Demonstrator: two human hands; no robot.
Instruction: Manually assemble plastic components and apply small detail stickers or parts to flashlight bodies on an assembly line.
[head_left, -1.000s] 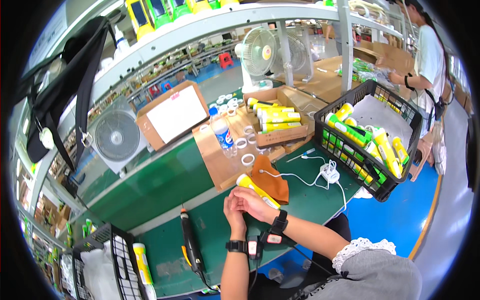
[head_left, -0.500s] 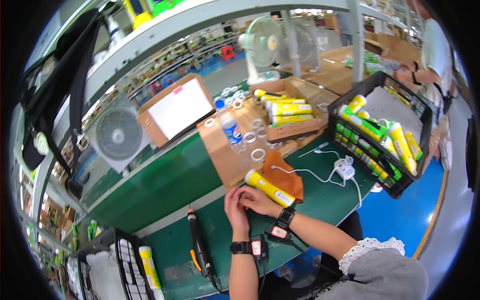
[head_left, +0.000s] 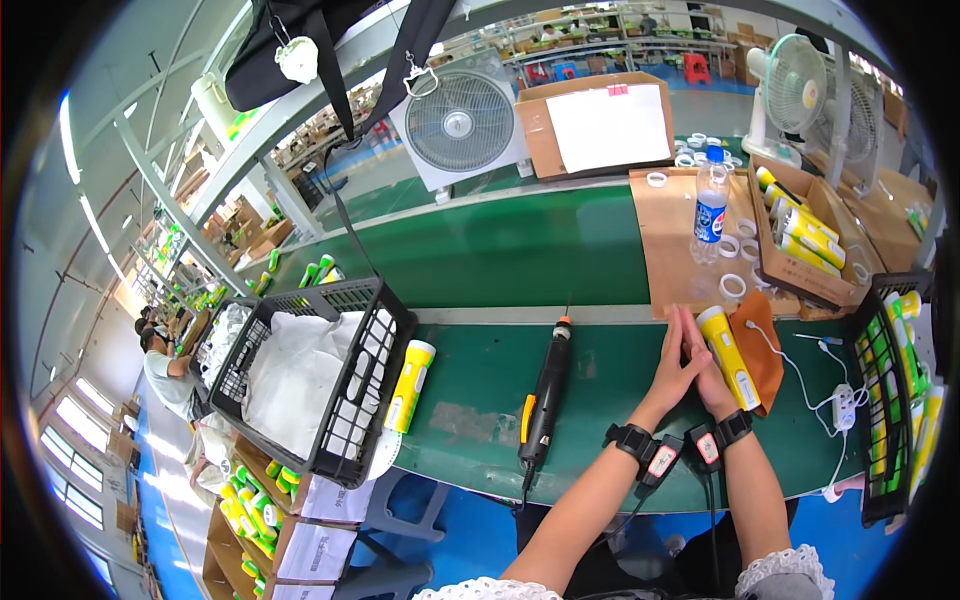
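Since the earlier frame both hands have drawn together: the left hand [head_left: 672, 368] now lies flat against the right hand [head_left: 708, 372], which rests against the yellow cylindrical flashlight [head_left: 728, 357] lying on the brown leather cloth [head_left: 762, 345]. Left of the flashlight lies a black-and-orange electric screwdriver [head_left: 543, 400]; farther left, a black plastic crate [head_left: 345, 400].
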